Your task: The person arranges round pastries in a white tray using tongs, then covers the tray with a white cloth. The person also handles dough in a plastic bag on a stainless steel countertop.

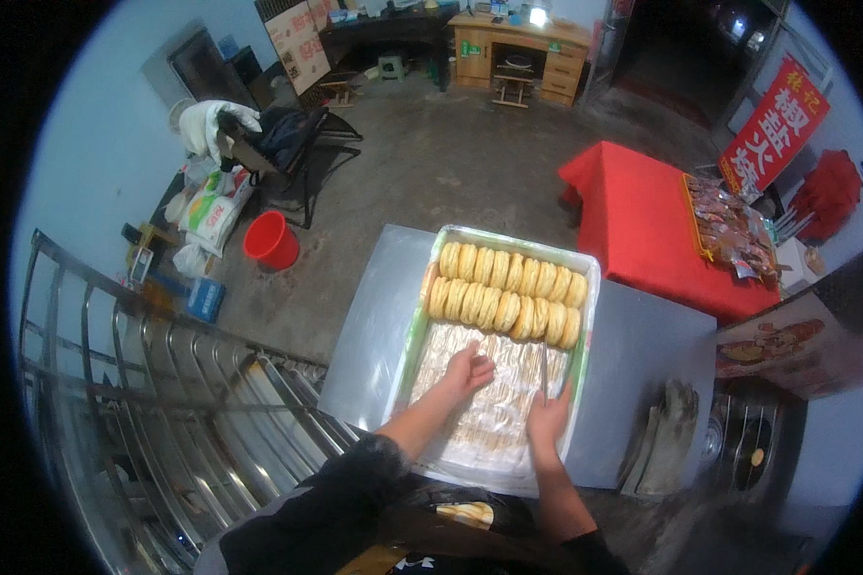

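A rectangular baking tray with a pale, green-patterned rim lies in front of me. Two rows of round, golden flatbreads stand on edge across its far half. Crinkled whitish lining paper covers the near half. Above this paper, my left hand is open with its fingers apart, holding nothing, just short of the nearer row. My right hand, by the tray's right side, closes round a thin, long metal utensil whose tip points at the breads. The utensil's exact kind cannot be made out.
The tray rests on a grey metal tabletop. Grey work gloves lie to the right. A metal rack stands at left, a red bucket beyond it. Packaged goods sit on a red-covered table at far right.
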### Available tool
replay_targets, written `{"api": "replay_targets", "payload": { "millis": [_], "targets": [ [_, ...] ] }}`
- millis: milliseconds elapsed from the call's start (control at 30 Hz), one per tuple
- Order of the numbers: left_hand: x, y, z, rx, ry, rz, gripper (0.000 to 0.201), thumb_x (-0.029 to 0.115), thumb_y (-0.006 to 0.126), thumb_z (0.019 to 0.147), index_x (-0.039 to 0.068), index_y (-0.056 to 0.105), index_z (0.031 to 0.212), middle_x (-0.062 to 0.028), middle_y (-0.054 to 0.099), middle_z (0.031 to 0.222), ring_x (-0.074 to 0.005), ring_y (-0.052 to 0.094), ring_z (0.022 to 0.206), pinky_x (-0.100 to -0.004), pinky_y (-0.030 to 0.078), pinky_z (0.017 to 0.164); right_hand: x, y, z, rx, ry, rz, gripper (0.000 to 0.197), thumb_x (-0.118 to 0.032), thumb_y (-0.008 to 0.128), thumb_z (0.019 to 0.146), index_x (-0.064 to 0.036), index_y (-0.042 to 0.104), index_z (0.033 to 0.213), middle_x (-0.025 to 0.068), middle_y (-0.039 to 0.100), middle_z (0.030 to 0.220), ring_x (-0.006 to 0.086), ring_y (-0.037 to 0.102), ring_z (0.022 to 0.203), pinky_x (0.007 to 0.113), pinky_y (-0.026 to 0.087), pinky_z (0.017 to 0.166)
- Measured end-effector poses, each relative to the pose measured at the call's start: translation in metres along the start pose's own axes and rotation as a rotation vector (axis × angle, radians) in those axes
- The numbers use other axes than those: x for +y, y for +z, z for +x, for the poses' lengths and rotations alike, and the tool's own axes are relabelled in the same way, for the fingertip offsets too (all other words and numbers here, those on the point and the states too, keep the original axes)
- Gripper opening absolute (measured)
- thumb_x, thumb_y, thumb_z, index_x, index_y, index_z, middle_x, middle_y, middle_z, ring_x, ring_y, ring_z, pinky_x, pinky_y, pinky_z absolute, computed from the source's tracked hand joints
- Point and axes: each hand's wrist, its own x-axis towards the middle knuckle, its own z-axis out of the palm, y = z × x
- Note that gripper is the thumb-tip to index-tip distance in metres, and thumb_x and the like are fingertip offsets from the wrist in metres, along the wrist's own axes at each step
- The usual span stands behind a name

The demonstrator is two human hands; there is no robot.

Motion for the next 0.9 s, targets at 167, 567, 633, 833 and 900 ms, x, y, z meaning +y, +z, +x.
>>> {"api": "replay_targets", "payload": {
  "millis": [167,567,633,833,900],
  "targets": [
    [0.039,0.04,0.022,-0.007,-0.07,-0.438,0.106,0.074,0.059,0.091,0.003,0.021,0.161,-0.027,0.029,0.162,-0.045,0.031,0.149,-0.0645,0.025,0.122,0.015,-0.015,-0.026,0.077,-0.177,0.139,0.081,-0.013,0.071,0.093,-0.0067,0.028,0.161,0.0206,0.066,0.105,0.0323,0.067,0.092,0.04,0.053,0.09],
    [0.052,0.066,0.026,-0.214,-0.143,-0.6,0.11,0.081,0.053,0.088,0.008,0.02,0.163,-0.0322,0.021,0.164,-0.0512,0.023,0.152,-0.0697,0.014,0.122,-0.02,-0.007,0.035,-0.218,-0.268,-0.005,0.078,-0.015,0.067,0.098,-0.0017,0.024,0.161,0.0188,0.065,0.094,0.0354,0.066,0.082,0.044,0.053,0.082],
    [0.056,0.052,0.029,-0.106,-0.091,-0.487,0.109,0.079,0.055,0.089,0.005,0.02,0.162,-0.0323,0.021,0.163,-0.0513,0.025,0.151,-0.0677,0.019,0.121,-0.028,0.0,0.04,-0.174,-0.355,-0.03,0.074,-0.018,0.065,0.099,-0.0028,0.026,0.16,0.0265,0.069,0.11,0.0458,0.068,0.098,0.051,0.052,0.087],
    [0.061,0.015,0.034,0.303,0.276,-0.253,0.091,0.063,0.065,0.093,0.008,0.03,0.157,-0.0197,0.044,0.15,-0.0367,0.051,0.133,-0.0565,0.044,0.109,-0.034,-0.005,0.033,-0.229,-0.303,0.023,0.064,-0.019,0.06,0.103,-0.003,0.03,0.156,0.0292,0.069,0.112,0.0478,0.068,0.101,0.053,0.051,0.086],
    [0.066,0.01,0.039,0.295,0.34,-0.272,0.074,0.06,0.06,0.097,0.012,0.041,0.149,-0.0127,0.053,0.142,-0.0289,0.055,0.127,-0.0502,0.046,0.105,-0.033,-0.005,0.031,-0.255,-0.288,0.095,0.056,-0.021,0.058,0.104,-0.0029,0.035,0.152,0.0291,0.069,0.109,0.0496,0.067,0.1,0.055,0.05,0.085]
  ]
}}
